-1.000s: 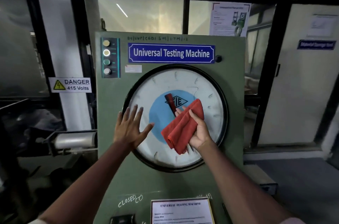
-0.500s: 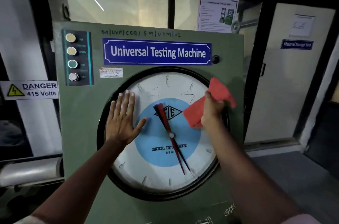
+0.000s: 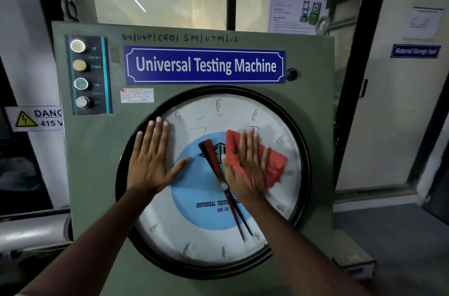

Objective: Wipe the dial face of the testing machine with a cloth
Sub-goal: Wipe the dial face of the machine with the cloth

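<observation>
On the dial: we've got both hands flat on the glass, mid-wipe.
Dial (image 3: 211, 242): big round face w/ black rim, set in the green machine (image 3: 97, 174) front, under the blue nameplate (image 3: 204, 65). White ring, blue centre, red needle (image 3: 218, 169) running from upper centre down to lower right.
Cloth (image 3: 274, 164): red, folded, pressed on the upper-right part of the face, just right of the needle's top end. Part sticks out past our fingers to the right.
Right hand (image 3: 247, 169): palm flat on cloth, fingers spread and pointing up; no pinch, we hold the cloth by pressure only.
Left hand (image 3: 151, 162): bare, empty, fingers wide apart, flat on the left side of the face at the rim; thumb reaches toward centre. Looks like a brace.
Progress, our guess: smudges and squiggle marks show near the top; lower half looks dull, so we judge plenty is left.
How to do it well: keep the palm even so the cloth doesn't slip out; overlap strokes, work rim to centre, then go low.
Left-hand spot: shift it, since we can't clean under it.
Risk: buttons (image 3: 80, 74) sit at upper left, well apart from the hands; 415 V sign (image 3: 34, 119) beside the machine, so we stay on the glass.
</observation>
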A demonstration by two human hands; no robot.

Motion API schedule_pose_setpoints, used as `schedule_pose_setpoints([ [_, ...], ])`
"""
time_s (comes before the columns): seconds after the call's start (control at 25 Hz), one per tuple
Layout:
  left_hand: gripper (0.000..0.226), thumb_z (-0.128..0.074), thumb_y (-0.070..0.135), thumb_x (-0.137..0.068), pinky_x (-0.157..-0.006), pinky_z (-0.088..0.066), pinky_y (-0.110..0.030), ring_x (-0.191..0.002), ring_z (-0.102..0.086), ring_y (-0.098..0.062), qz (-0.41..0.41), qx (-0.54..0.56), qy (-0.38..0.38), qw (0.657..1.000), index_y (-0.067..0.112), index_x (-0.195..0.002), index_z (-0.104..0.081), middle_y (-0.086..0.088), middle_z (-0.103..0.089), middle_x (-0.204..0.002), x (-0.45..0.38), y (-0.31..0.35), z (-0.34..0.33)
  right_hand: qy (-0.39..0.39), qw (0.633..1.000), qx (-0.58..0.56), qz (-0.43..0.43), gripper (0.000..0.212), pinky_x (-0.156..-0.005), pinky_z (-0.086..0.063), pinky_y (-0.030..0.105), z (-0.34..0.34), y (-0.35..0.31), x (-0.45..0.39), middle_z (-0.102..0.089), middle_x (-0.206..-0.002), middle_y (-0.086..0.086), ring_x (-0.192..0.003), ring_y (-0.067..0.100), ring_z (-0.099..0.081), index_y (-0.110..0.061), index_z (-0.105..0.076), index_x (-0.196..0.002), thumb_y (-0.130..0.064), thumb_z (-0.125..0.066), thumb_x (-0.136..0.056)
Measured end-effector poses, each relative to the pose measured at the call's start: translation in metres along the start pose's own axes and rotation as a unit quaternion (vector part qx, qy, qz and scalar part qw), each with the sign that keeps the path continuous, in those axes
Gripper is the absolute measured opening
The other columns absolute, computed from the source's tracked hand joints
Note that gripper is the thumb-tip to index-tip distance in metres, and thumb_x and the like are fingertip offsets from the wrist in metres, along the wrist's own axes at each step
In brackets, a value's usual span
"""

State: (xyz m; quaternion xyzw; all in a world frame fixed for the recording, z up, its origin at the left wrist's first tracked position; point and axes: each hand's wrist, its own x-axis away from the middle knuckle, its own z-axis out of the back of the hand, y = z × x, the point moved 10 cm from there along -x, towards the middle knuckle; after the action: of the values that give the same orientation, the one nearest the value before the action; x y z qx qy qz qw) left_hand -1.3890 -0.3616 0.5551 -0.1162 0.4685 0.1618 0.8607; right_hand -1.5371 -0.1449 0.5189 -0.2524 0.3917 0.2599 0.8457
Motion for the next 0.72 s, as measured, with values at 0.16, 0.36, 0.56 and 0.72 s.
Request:
schedule_pose_setpoints([
  [0.16,0.111,-0.034,0.083,-0.097,-0.141,0.001,-0.040,-0.173,0.001,-0.018,-0.041,-0.039,0.014,0.998,0.008,-0.176,-0.014,-0.008,-0.010,-0.185,-0.010,0.002,0.003,0.034,0.982,-0.027,-0.182,0.073,-0.127,-0.025,0.064,0.011,0.075,0.008,-0.012,-0.177,0.016,-0.165,0.034,-0.017,-0.007,-0.014,-0.169,-0.047,-0.024,-0.109],
  [0.36,0.111,-0.034,0.083,-0.097,-0.141,-0.002,-0.042,-0.173,-0.002,-0.019,-0.050,-0.049,0.034,0.997,0.008,-0.176,-0.013,-0.008,-0.010,-0.185,-0.011,0.004,0.001,0.046,0.995,-0.006,-0.094,0.074,-0.134,-0.008,0.058,0.002,-0.006,-0.034,-0.006,-0.181,0.009,-0.167,0.029,-0.006,-0.018,-0.003,-0.172,-0.052,-0.022,-0.109],
  [0.56,0.111,-0.036,0.081,-0.096,-0.140,0.002,-0.040,-0.172,0.003,-0.017,-0.048,-0.036,0.025,0.998,0.008,-0.176,-0.011,-0.009,-0.009,-0.185,-0.011,0.005,0.006,-0.017,0.998,0.037,-0.054,0.074,-0.133,-0.015,0.057,0.000,0.047,0.000,0.000,-0.180,0.003,-0.167,0.022,-0.001,-0.017,-0.005,-0.172,-0.055,-0.012,-0.108],
  [0.72,0.112,-0.035,0.082,-0.095,-0.140,0.002,-0.040,-0.173,0.003,-0.017,-0.045,-0.034,0.027,0.998,0.008,-0.176,-0.012,-0.007,-0.008,-0.185,-0.009,0.004,0.004,0.031,0.983,-0.040,-0.178,0.088,-0.133,-0.010,0.061,0.013,0.033,-0.039,-0.003,-0.180,0.007,-0.168,0.026,-0.002,-0.014,-0.005,-0.172,-0.070,-0.019,-0.105],
])
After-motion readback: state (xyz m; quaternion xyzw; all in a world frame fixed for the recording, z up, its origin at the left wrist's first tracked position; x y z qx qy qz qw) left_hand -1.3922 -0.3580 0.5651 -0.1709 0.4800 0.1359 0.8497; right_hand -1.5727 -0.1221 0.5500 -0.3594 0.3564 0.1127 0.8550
